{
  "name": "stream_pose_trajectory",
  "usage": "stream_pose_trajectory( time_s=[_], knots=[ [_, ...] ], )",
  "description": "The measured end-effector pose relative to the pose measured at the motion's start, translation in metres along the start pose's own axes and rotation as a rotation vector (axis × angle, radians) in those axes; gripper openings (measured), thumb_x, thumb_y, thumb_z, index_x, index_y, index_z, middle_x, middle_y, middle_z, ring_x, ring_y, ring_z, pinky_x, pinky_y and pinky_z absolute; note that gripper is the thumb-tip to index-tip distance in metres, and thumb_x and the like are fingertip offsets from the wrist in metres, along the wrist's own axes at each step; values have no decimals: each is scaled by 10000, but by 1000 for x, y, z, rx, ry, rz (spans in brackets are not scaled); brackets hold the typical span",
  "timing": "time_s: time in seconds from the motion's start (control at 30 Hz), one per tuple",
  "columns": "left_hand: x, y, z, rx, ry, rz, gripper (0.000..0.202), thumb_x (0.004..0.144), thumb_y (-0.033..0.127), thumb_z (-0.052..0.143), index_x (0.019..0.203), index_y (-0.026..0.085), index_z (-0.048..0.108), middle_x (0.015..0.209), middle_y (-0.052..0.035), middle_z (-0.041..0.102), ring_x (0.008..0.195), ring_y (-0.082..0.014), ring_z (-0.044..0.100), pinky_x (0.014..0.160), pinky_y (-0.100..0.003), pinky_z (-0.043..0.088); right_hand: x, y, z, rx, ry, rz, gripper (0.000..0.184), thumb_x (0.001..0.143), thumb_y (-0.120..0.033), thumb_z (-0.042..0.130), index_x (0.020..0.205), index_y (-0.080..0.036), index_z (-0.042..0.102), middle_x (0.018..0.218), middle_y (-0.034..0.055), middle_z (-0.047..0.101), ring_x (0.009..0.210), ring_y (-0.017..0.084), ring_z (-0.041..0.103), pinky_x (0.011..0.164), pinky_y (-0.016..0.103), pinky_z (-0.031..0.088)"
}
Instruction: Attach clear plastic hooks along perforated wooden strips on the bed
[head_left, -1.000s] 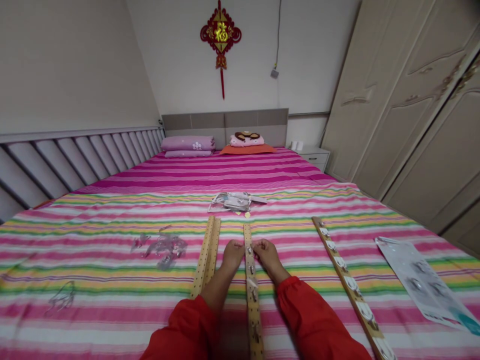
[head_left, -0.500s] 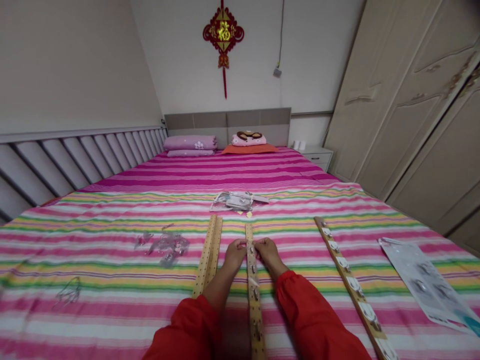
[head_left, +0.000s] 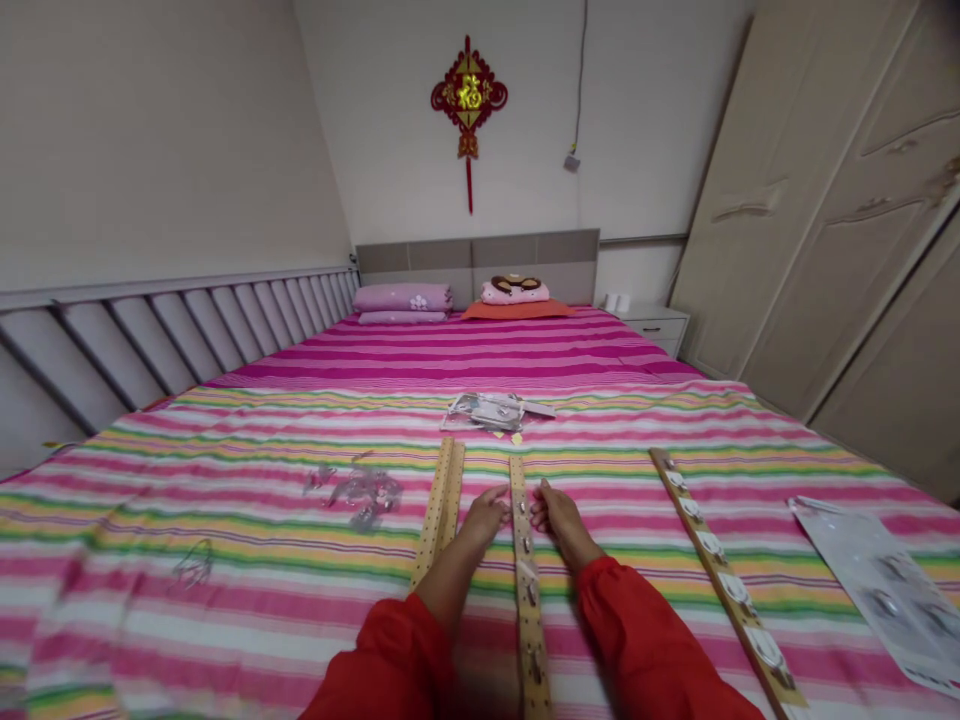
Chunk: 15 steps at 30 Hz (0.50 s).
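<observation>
A narrow wooden strip with small holes (head_left: 531,620) lies lengthwise on the bed between my forearms. Several small metal pieces, which look like hooks, sit along it. My left hand (head_left: 486,514) is beside the strip's left edge near its far end, fingers apart and holding nothing. On the other side, my right hand (head_left: 559,512) stands a little off the right edge, its thumb and fingers parted. Left of my left forearm lie two more perforated wooden strips (head_left: 442,500), side by side. Whether my left fingertips touch the strip is hard to tell.
To the right lies a wooden strip with white round-backed hooks (head_left: 712,548), then a clear blister pack (head_left: 874,580). Clear plastic scraps (head_left: 367,495) and a thin wrapper (head_left: 195,563) are on the left. Plastic packets (head_left: 491,411) lie beyond the strips on the striped sheet (head_left: 300,620).
Both hands have come away from the metal piece near the strip's far end, and their fingers have parted. The camera view has shifted, so everything appears further right and slightly lower.
</observation>
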<state>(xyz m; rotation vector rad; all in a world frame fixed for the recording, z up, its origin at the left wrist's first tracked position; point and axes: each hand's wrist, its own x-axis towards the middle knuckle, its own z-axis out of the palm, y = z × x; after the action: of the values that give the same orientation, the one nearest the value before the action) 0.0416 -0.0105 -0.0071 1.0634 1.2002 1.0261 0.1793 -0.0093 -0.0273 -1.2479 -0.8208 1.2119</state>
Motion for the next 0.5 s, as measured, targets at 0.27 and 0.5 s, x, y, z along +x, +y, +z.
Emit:
stream_pose_trajectory(
  time_s=[0.27, 0.5],
  knots=[
    [-59, 13, -91, 98, 193, 185, 241, 631, 243, 663, 844, 133, 688, 759, -43, 683, 722, -158, 612, 670, -255, 455, -35, 2, -22, 168, -28, 141, 336, 637, -484, 730, 664, -168, 619, 546, 32, 657, 475, 141, 606, 485, 250, 509],
    [-85, 1, -197, 145, 856, 318, 241, 634, 310, 594, 802, 145, 649, 697, -14, 640, 675, -168, 574, 656, -276, 441, -60, 11, -30, 154, 26, 103, 274, 561, -404, 776, 632, -178, 640, 540, 3, 648, 447, 127, 566, 445, 240, 477]
  ],
)
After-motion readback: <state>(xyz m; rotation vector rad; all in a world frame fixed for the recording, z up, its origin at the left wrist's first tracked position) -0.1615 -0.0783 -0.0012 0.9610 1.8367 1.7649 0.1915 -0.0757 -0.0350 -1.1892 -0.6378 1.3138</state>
